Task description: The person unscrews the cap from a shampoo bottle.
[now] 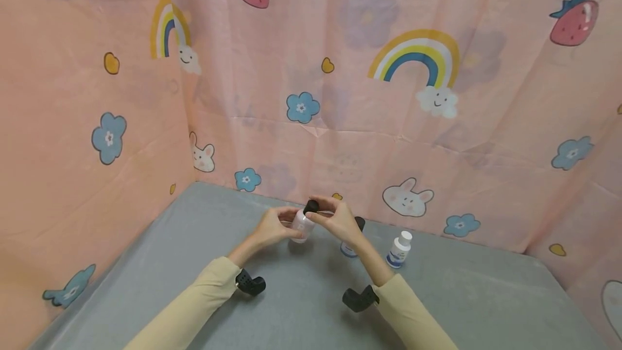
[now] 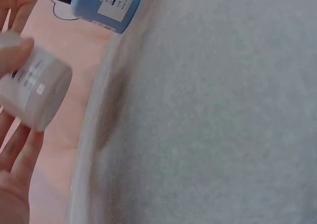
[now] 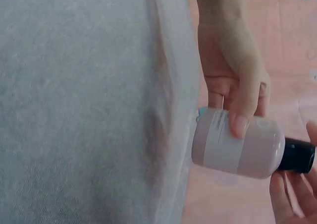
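Observation:
A pale pink bottle (image 1: 302, 226) with a black cap (image 3: 297, 155) is held off the table, leaning slightly to the right in the head view. My left hand (image 1: 272, 227) grips its body, the thumb (image 3: 241, 120) lying across the white label. With thumb and fingers, my right hand (image 1: 342, 223) pinches the black cap. The bottle's underside shows in the left wrist view. Behind the right hand stands a blue bottle (image 2: 106, 6) with a black cap, partly hidden by that hand in the head view.
To the right of the blue bottle, a white bottle (image 1: 399, 250) with a blue-and-white label stands upright. A grey cloth covers the table (image 1: 291, 307). Pink patterned curtains (image 1: 350, 145) rise along the table's back and left edges.

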`<state>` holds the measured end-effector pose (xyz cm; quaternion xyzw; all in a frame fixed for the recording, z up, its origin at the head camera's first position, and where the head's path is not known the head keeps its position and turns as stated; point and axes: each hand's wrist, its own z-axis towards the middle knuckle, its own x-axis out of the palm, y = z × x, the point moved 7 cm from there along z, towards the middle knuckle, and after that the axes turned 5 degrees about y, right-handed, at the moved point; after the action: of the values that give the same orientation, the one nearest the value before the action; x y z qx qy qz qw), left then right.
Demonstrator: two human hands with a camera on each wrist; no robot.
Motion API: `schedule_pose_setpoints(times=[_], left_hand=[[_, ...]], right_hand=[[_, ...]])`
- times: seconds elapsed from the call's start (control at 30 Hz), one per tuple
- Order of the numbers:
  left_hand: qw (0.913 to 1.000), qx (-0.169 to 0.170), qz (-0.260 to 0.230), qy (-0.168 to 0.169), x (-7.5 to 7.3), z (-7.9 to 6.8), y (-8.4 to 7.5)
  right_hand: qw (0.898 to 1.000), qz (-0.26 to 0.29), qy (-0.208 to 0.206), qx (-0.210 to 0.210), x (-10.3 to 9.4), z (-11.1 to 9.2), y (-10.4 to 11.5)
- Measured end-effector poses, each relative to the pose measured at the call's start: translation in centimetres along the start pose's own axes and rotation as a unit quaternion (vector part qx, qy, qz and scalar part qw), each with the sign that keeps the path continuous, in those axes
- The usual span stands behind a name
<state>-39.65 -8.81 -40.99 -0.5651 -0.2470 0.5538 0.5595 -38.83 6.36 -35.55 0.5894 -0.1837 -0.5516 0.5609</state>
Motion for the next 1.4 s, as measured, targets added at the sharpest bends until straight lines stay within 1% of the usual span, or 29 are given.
schedule_pose_setpoints(times=[0.07,0.13,0.2,0.3,0.4,0.53,0.63,0.87,0.97,1.1,1.23,1.3,1.4], left_hand=[[0.9996,-0.002,0.011,-0.025,-0.1,-0.2,-0.2],[0.9987,0.008,0.025,-0.044,-0.2,-0.4,-0.5],[0.997,0.021,0.043,-0.062,-0.1,-0.6,-0.8],[0.993,0.039,0.067,-0.09,0.0,-0.9,-1.2],[0.9896,0.046,0.076,-0.113,0.0,-1.0,-1.4],[0.9892,0.051,0.07,-0.118,0.2,-1.0,-1.4],[0.9908,0.048,0.067,-0.107,0.5,-1.0,-1.5],[0.9927,0.043,0.08,-0.08,0.8,-1.0,-1.3],[0.9938,0.036,0.082,-0.066,0.9,-1.1,-1.1],[0.9953,0.022,0.078,-0.053,0.8,-1.1,-0.8],[0.9953,0.011,0.077,-0.058,0.7,-1.0,-0.6],[0.9947,0.008,0.077,-0.067,0.6,-1.0,-0.6],[0.9936,0.005,0.076,-0.083,0.5,-1.0,-0.6]], right_hand=[[0.999,-0.017,-0.036,0.024,-0.2,-0.1,-0.1],[0.996,-0.034,-0.072,0.046,-0.3,-0.3,-0.2],[0.993,-0.04,-0.1,0.058,-0.4,-0.4,-0.3],[0.989,-0.044,-0.128,0.064,-0.4,-0.5,-0.4],[0.987,-0.042,-0.141,0.058,-0.4,-0.5,-0.4],[0.989,-0.035,-0.137,0.045,-0.4,-0.4,-0.1],[0.991,-0.028,-0.128,0.04,-0.3,-0.3,0.0],[0.993,-0.023,-0.106,0.038,-0.3,-0.3,0.0],[0.995,-0.019,-0.09,0.041,-0.2,-0.2,-0.2],[0.997,-0.026,-0.067,0.042,0.0,-0.2,-0.3],[0.998,-0.017,-0.042,0.045,0.1,-0.2,-0.5],[0.999,-0.012,-0.033,0.041,0.0,-0.2,-0.6],[0.999,-0.011,-0.026,0.016,0.1,-0.1,-0.4]])
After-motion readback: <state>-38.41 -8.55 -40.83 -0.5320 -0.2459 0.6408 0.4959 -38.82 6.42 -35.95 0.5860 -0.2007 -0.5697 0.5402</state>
